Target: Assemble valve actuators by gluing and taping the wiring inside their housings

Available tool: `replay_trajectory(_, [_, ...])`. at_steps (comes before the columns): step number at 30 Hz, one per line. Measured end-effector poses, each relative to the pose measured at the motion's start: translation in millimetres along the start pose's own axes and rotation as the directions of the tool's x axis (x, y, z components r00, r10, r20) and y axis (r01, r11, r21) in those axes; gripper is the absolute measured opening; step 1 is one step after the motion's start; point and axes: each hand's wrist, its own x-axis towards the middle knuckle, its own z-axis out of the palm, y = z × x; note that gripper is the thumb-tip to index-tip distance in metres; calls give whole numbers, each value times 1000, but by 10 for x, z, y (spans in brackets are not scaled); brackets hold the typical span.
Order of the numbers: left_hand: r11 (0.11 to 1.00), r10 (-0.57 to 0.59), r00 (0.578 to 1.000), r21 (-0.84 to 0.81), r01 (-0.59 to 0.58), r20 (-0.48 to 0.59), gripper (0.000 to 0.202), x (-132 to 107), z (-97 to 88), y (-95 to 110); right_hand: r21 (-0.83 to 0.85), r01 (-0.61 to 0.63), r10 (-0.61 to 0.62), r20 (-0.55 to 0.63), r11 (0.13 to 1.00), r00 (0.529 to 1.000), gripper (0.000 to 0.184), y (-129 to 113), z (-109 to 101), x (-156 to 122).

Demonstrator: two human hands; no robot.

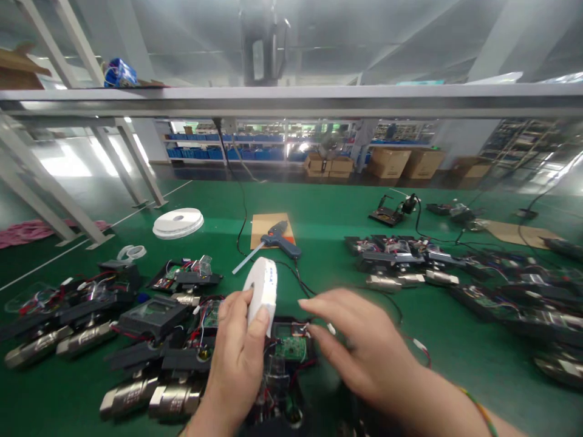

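My left hand point(239, 346) grips a white roll of tape or labels point(264, 288), held upright on its edge with blue print along its rim. To the right, my right hand point(364, 346) has its thumb and fingers apart and nothing visible between them; it is slightly blurred. Below and between the hands lies an opened black device housing with a green circuit board point(291, 348) and wires, partly hidden by my left hand. Left of my left hand sit several similar housings with metal valve bodies point(175, 399) attached.
A glue gun point(285, 243) rests on a cardboard piece point(259, 223). Back left are a large white reel point(177, 223) and small clear tape rings point(132, 252). More device units point(401, 255) lie at right. A shelf beam point(291, 100) crosses above the green tabletop point(319, 206).
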Motion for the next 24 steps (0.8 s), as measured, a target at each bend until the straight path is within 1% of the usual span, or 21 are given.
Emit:
replay_trajectory(1, [1000,-7,1000,26,8,-15,58,30,-57,3,-3,-60,60,74,998,995,20,92,-9,-5])
replay_trajectory(2, [999,-25,1000,41,26,-18,60,52,-110,3,-27,-95,99,191,995,977,18,177,-9,-12])
replay_trajectory(3, [998,-50,999,44,50,-13,61,65,-153,-1,-60,-103,117,339,993,934,16,249,3,-17])
replay_trajectory(4, [996,-76,997,40,77,-9,62,71,-186,-9,-89,-88,120,486,992,866,14,302,25,-18])
replay_trajectory(5, [995,-95,995,37,96,-11,62,69,-207,-21,-106,-60,113,605,993,788,12,332,56,-15])
replay_trajectory(6, [994,-104,994,37,105,-15,62,64,-217,-38,-106,-29,94,687,994,721,11,342,94,-5])
replay_trajectory(7, [994,-102,995,42,102,-18,62,56,-217,-58,-95,1,69,733,995,676,12,333,139,10])
replay_trajectory(8, [994,-91,996,51,92,-19,61,47,-210,-81,-84,29,45,756,996,653,13,311,188,30])
replay_trajectory(10, [995,-59,998,75,61,-21,59,36,-186,-125,-59,79,-3,780,995,625,16,250,293,80])
replay_trajectory(11, [995,-42,999,88,44,-24,59,34,-174,-143,-43,87,-18,796,995,605,17,223,346,105])
replay_trajectory(12, [994,-26,999,101,28,-25,58,34,-164,-158,-25,77,-25,814,997,580,18,205,394,129])
replay_trajectory(14, [992,-3,1000,123,6,-24,56,37,-154,-179,14,16,-20,843,1000,537,17,209,467,165])
replay_trajectory(16, [991,7,1000,137,-4,-17,55,38,-153,-194,55,-76,-7,853,996,521,14,274,494,181])
replay_trajectory(18, [990,7,1000,141,-7,2,54,37,-149,-214,98,-180,12,848,979,530,9,389,482,175])
replay_trajectory(20, [989,16,1000,148,-18,15,54,36,-133,-237,147,-332,62,836,932,545,8,526,467,143])
replay_trajectory(22, [985,34,999,170,-39,31,51,43,-105,-258,196,-515,139,829,834,541,9,648,483,84])
replay_trajectory(24, [976,53,997,209,-63,52,51,59,-77,-270,247,-684,207,835,686,510,6,728,538,9])
